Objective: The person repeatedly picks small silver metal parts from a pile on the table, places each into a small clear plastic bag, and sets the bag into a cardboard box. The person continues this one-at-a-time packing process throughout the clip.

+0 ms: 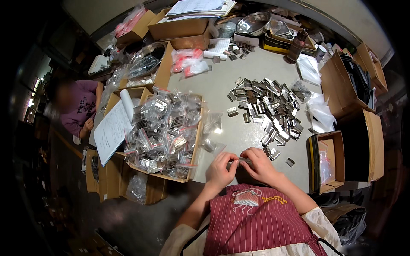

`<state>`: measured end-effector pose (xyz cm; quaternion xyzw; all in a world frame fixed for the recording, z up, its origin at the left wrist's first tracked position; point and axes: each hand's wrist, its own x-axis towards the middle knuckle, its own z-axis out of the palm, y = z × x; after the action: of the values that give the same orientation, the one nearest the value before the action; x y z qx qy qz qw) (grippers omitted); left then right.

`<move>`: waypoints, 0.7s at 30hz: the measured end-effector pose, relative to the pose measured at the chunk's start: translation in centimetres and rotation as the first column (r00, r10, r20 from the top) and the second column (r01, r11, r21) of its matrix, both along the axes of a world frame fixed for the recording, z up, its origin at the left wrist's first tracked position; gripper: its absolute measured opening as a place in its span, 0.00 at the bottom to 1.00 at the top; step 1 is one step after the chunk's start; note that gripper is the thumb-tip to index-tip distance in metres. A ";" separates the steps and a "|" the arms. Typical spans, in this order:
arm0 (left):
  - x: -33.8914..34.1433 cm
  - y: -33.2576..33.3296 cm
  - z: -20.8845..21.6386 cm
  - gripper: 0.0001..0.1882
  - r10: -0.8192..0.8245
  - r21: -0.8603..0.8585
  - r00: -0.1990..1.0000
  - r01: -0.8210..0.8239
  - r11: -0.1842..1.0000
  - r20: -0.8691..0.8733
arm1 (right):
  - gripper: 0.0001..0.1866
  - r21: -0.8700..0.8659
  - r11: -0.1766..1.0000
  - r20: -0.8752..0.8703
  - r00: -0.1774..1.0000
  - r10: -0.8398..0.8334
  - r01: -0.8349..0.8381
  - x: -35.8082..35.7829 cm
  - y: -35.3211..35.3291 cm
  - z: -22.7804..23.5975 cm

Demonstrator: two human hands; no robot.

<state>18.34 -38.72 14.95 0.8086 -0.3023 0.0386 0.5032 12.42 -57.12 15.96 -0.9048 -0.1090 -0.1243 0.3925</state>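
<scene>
At the near edge of the table, my left hand point(220, 170) and my right hand point(260, 164) meet, fingertips closed in a pinch. Between them shows a thin, pale strip-like thing point(244, 161); most of it is hidden by the fingers, and I cannot tell its kind. Ahead of my right hand lies a loose heap of small bent metal plates point(273, 106), with a single plate point(290, 162) apart from it on the right. Clear plastic bags point(212, 123) lie flat ahead of my left hand. Left of it, a cardboard box point(197, 145) is filled with bagged metal parts point(164, 128).
A written notebook point(112, 134) leans on the box's left side. At right stand a small open box point(338, 181), plastic sheets point(320, 113) and larger cartons point(341, 85). Behind are a brown bottle point(295, 47), a metal bowl point(253, 23) and red-white bags point(188, 59). Another person point(79, 104) sits far left.
</scene>
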 end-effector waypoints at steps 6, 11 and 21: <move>-0.4 0.5 0.5 0.04 0.006 0.024 0.996 -0.004 1.000 -0.087 | 0.14 -0.011 0.997 -0.024 0.996 0.082 -0.083 0.0 0.1 -1.1; -0.8 0.7 0.9 0.04 0.004 0.014 0.989 -0.002 1.000 -0.148 | 0.11 -0.065 0.991 0.059 0.991 0.122 -0.118 0.1 0.1 -1.5; 0.4 2.5 2.6 0.03 0.267 -0.044 0.959 -0.264 0.964 0.096 | 0.05 -0.098 0.995 0.225 0.974 0.013 0.010 -2.0 -4.1 1.0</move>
<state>18.75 -36.21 17.52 0.8311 -0.2156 0.1514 0.4897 10.44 -61.23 16.93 -0.9031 -0.1596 -0.2203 0.3324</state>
